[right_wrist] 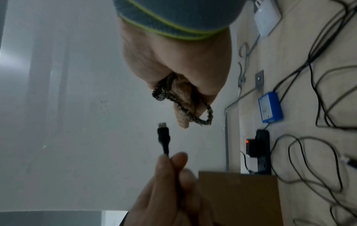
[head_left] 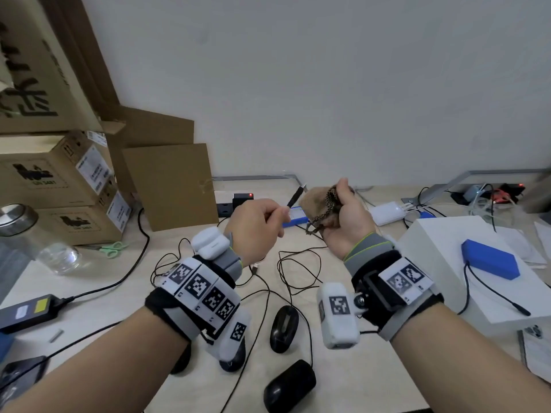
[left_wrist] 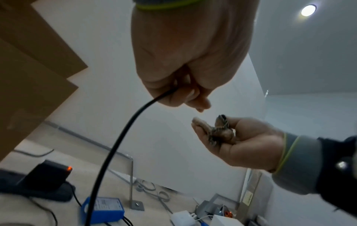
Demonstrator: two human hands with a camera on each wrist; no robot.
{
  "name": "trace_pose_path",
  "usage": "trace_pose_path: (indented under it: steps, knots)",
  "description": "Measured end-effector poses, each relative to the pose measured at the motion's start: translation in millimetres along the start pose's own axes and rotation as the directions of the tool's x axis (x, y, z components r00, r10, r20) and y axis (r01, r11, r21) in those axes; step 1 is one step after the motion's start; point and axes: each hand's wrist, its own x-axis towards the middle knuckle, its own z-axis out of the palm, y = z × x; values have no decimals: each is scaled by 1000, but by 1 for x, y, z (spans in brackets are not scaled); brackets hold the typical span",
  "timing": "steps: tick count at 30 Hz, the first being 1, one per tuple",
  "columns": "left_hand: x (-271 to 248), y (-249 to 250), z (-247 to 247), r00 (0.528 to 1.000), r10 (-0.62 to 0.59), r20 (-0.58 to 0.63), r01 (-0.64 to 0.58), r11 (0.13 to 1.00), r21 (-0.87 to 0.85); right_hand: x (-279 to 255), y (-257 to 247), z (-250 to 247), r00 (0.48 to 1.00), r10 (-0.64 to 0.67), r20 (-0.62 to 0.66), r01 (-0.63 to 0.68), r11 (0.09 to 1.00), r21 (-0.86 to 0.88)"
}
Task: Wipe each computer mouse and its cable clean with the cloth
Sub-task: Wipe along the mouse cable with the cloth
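My left hand (head_left: 275,219) is raised above the desk and pinches a black mouse cable (left_wrist: 119,145) just below its USB plug (head_left: 295,195), which points up and to the right. The right hand (head_left: 343,201) grips a bunched brown cloth (head_left: 317,204) with a dark braided edge, close beside the plug and not touching it. The right wrist view shows the plug (right_wrist: 163,134) just below the cloth (right_wrist: 183,110). Two black mice (head_left: 283,327) (head_left: 289,386) lie on the desk below my wrists. Another mouse (head_left: 234,360) is partly hidden under my left wrist.
Tangled thin black cables (head_left: 298,272) lie on the desk (head_left: 343,383). Cardboard boxes (head_left: 59,174) stand at the left, with a glass jar (head_left: 35,239) and green scissors (head_left: 111,248) beside them. A white box (head_left: 465,263) bearing a blue device (head_left: 489,262) sits on the right.
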Motion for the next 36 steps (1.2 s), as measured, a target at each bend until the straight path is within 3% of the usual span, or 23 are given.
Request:
trace_pose_path:
  steps: [3,6,11,19,24,27,30,31,33,35,36]
  knots:
    - [3,4,4,989,133,-68,-114,966,231,-17,15,11,993,32,110,-29,999,-27]
    - [3,12,8,975,221,-28,-193,900,392,-31,31,25,993,-73,90,90,976,-199]
    - [-2,14,12,968,251,16,-237,890,390,-24,32,28,976,-214,-44,184,915,-360]
    - [-4,11,11,975,161,152,-212,876,432,-18,28,24,974,-211,-81,169,917,-362]
    - [-2,-1,9,976,169,134,-211,876,433,-15,21,26,975,-199,-100,157,932,-326]
    - [0,-11,4,990,126,59,-138,941,311,-6,18,21,979,-161,-123,131,966,-224]
    - [2,-18,0,995,-94,-20,93,994,-48,0,16,15,991,-81,-102,68,989,-130]
    - [4,-17,0,983,-182,-16,173,957,-235,1,15,14,997,-44,-71,38,996,-83]
    - [7,-11,-1,942,-321,99,317,754,-575,-1,15,12,1000,32,-2,-32,999,-17]
    - [7,-4,1,908,-344,239,403,562,-722,-10,16,14,993,64,100,-68,997,33]
    - [6,-1,2,900,-331,285,426,526,-736,-17,18,17,986,62,152,-69,997,40]
